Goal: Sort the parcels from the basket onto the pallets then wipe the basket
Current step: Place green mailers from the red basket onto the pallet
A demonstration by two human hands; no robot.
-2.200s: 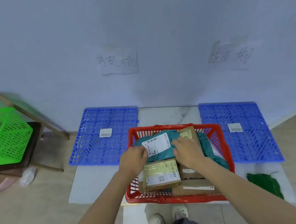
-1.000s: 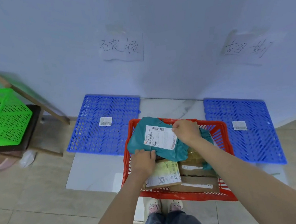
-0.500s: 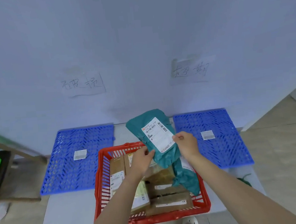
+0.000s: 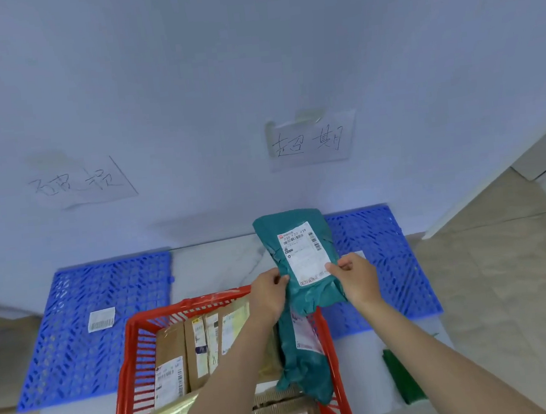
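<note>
Both hands held a teal parcel [image 4: 301, 237] upright above the far edge of the red basket [image 4: 131, 364], the left hand [image 4: 268, 294] pinching its left edge and the right hand [image 4: 358, 278] its right edge beside the white label. Brown boxes and a second teal parcel [image 4: 301, 364] lay in the basket. A blue pallet [image 4: 86, 328] lay on each side, under handwritten paper signs [image 4: 312, 139] on the wall.

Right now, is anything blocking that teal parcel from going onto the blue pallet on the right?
Nothing visible: both hands hold the teal parcel above the right pallet, which carries only a small label.
</note>
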